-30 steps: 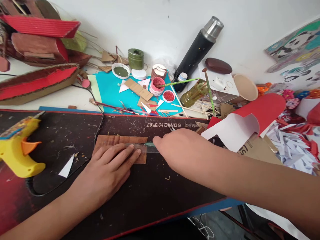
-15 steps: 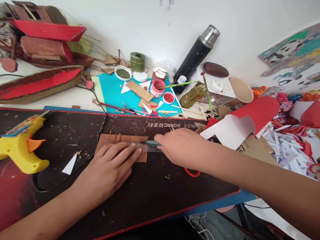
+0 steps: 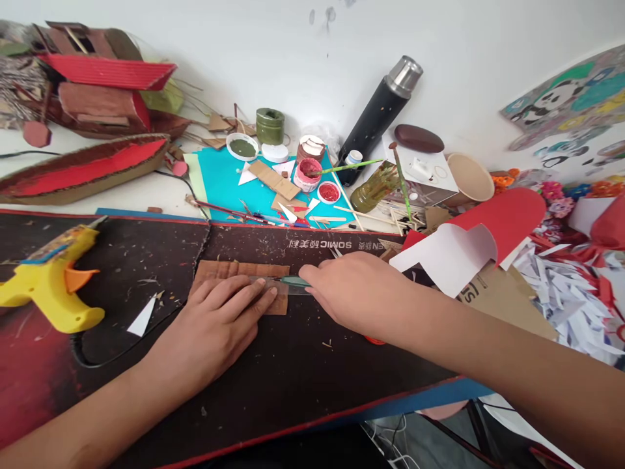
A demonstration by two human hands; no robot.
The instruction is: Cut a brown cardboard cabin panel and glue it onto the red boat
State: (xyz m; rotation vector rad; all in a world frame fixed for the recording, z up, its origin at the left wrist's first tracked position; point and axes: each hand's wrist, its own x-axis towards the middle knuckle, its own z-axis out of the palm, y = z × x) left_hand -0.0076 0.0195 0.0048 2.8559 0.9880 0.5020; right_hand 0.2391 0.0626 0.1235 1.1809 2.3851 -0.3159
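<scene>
On the dark mat lies a piece of brown cardboard (image 3: 239,268), with a clear ruler (image 3: 295,288) across it. My left hand (image 3: 222,319) rests flat over both, its fingers stretched out and pressing the ruler against the cardboard. A green craft knife (image 3: 294,281) is in the closed fingers of my right hand (image 3: 359,286). Its blade points left and lies along the ruler's upper edge, over the cardboard; whether the tip touches is too small to tell. Under my right forearm shows part of a red ring-shaped handle (image 3: 375,339).
A yellow glue gun (image 3: 58,280) lies on the mat (image 3: 303,391) at left, beside a white paper scrap (image 3: 142,315). Paint pots (image 3: 307,174) and brushes stand behind, near a black thermos (image 3: 375,117). Cardboard boats (image 3: 88,169) fill the back left. Paper strips (image 3: 566,299) are heaped at right.
The knife and my right hand have shifted slightly left along the ruler, and more of the red handle is covered. My left hand stays on the ruler. The view has tilted a little.
</scene>
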